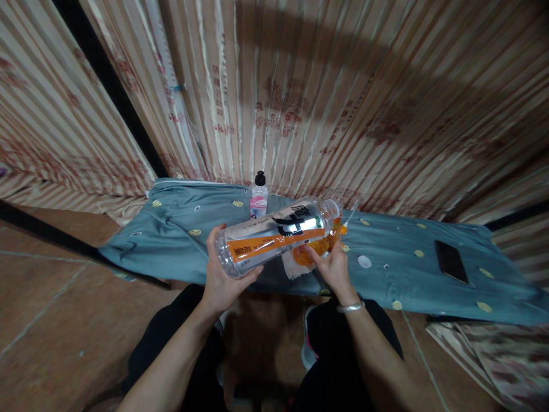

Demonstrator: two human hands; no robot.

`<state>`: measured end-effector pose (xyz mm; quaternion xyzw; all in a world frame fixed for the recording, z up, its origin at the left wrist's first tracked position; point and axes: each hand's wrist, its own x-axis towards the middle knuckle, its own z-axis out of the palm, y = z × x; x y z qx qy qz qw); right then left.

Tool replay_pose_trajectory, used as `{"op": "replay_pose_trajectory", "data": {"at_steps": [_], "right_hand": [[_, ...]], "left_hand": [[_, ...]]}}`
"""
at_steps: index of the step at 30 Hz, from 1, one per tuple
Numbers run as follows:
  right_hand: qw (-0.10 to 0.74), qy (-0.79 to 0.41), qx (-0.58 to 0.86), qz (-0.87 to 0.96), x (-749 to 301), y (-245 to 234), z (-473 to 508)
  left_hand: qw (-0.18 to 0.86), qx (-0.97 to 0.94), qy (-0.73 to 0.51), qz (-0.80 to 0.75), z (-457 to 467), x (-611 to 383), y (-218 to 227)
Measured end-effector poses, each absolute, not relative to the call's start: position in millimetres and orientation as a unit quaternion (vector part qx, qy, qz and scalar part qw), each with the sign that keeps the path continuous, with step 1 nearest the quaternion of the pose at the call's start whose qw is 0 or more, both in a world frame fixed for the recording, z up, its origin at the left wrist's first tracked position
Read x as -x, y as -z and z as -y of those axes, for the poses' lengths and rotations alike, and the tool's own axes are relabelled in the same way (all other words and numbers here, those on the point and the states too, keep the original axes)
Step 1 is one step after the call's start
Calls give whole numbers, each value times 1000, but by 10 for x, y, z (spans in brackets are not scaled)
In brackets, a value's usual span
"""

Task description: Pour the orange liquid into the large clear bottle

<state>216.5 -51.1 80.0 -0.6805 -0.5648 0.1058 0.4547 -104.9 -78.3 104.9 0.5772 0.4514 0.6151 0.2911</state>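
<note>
My left hand (227,286) is closed round the base of a large clear plastic bottle (274,236) with a silver and orange label. The bottle is tilted, its uncapped-looking neck pointing right. Under that neck, my right hand (332,266) grips an orange translucent container (305,255), partly hidden by the bottle and my fingers; its exact kind is unclear. A thin pale tube (352,213) sticks up beside the neck. Whether liquid is passing between the two cannot be made out. A white piece of tissue or cloth (294,268) lies below the container.
A small clear bottle with a black cap (259,194) stands at the back of the blue-green cloth-covered surface (180,214). To the right lie a white round disc (364,261) and a black phone (450,261). A patterned curtain (283,103) hangs behind; dark poles (111,86) cross the left side.
</note>
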Motion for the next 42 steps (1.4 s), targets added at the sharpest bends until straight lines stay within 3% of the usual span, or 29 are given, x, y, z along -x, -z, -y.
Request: {"op": "replay_pose_trajectory", "data": {"at_steps": [42], "right_hand": [[461, -118, 666, 574, -2184, -795, 522]], "left_hand": [[301, -570, -618, -450, 775, 1041, -1045]]}}
